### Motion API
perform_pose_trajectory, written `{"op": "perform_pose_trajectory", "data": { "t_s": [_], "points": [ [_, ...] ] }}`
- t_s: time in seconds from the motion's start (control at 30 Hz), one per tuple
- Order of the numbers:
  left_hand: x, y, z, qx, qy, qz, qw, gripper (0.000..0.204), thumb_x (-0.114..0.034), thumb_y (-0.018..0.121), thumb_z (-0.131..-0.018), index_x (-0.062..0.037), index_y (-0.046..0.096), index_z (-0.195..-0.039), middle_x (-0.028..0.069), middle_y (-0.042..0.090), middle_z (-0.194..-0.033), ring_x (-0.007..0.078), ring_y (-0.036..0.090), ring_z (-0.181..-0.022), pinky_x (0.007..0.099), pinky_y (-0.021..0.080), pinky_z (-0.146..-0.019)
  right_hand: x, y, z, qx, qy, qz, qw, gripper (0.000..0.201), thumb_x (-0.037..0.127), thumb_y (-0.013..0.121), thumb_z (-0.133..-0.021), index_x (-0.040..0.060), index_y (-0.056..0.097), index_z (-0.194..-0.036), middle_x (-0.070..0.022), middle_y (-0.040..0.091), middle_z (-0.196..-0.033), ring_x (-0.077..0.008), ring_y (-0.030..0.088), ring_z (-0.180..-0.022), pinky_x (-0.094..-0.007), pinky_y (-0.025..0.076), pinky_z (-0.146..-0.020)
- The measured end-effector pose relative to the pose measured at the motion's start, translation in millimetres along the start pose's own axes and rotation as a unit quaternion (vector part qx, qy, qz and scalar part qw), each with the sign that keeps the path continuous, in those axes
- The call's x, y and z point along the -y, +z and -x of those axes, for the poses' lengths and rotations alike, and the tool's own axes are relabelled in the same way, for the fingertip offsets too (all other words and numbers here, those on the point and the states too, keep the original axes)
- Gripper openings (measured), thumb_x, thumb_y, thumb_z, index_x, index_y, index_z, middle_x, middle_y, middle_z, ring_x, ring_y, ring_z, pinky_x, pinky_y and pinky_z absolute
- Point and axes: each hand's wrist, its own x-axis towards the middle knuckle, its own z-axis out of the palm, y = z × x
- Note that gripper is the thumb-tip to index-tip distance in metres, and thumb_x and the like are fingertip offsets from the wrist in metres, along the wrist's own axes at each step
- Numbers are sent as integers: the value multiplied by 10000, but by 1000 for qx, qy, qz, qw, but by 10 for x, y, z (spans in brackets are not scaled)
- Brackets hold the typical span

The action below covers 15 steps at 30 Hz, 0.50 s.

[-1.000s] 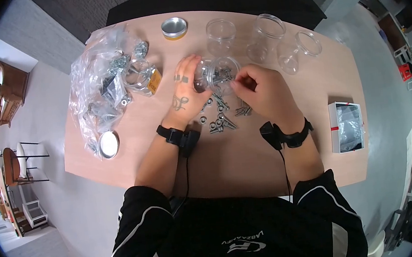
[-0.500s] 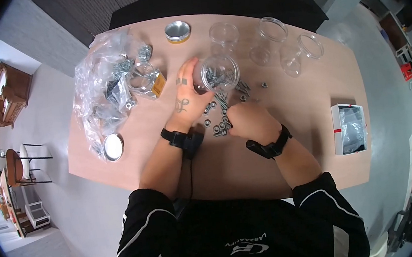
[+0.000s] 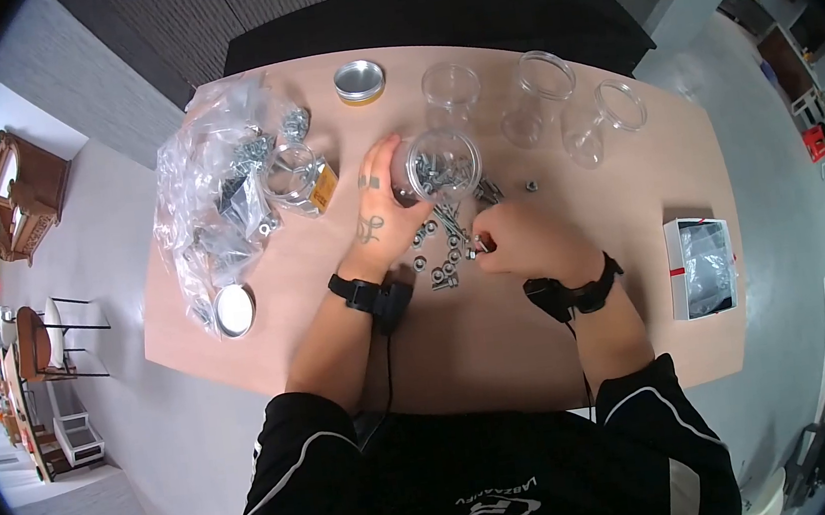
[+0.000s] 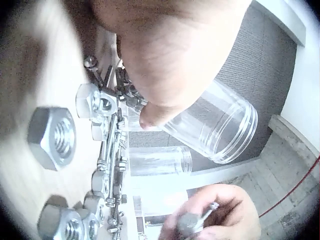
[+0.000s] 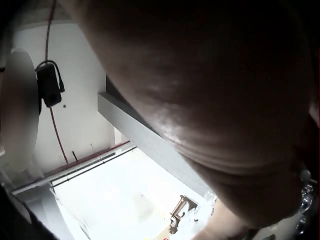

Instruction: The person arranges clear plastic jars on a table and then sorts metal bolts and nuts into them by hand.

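My left hand (image 3: 378,216) grips a clear plastic jar (image 4: 222,122) round its side, with the mouth tilted up towards me. Metal bolts (image 3: 439,176) lie inside it. Just below the jar, loose nuts and bolts (image 3: 448,244) are spread on the table; several hex nuts (image 4: 54,137) show large in the left wrist view. At the right side of this pile is my right hand (image 3: 544,244), fingers curled, pinching a bolt (image 4: 189,223) between thumb and fingertips. The right wrist view shows mostly the dark underside of the hand.
Clear open jars (image 3: 451,93) stand along the back right, and a silver lid (image 3: 359,80) sits at the back. Plastic bags of hardware (image 3: 214,188) cover the left side, beside another lid (image 3: 235,311). A white box (image 3: 680,295) is at the right. One nut (image 3: 532,186) lies apart.
My right hand has moved from the jar's mouth down to the pile, then slightly right with a bolt in its fingers. The left hand keeps hold of the jar, whose mouth has turned up more.
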Motion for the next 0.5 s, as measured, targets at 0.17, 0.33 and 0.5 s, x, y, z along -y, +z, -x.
{"op": "perform_pose_trajectory", "data": {
  "t_s": [0.17,0.33,0.5],
  "points": [
    [13,19,17,-7,3,-3,1000,1000,10,912,-691,-36,406,-1552,193,502,-1516,374,511,-1405,428,440,-1174,166,-285,122,-94,36,-226,969,202,145,811,-885,-15,741,-986,-78,723,-775,-133,678,-703,-298,525,-656],
    [17,10,7,-5,14,-30,999,1025,-64,963,-690,-25,405,-1550,195,516,-1499,377,520,-1393,431,452,-1156,193,-226,83,-186,60,-328,924,212,153,756,-969,-26,751,-1083,-102,769,-858,-138,717,-737,-277,552,-707],
    [11,13,11,-6,14,-23,1000,1020,-59,957,-692,-24,406,-1550,200,511,-1504,380,516,-1397,432,452,-1157,113,-49,-49,-248,20,-319,914,195,84,776,-965,-46,733,-1105,-69,750,-840,-84,692,-716,-238,550,-654]
  ]
}}
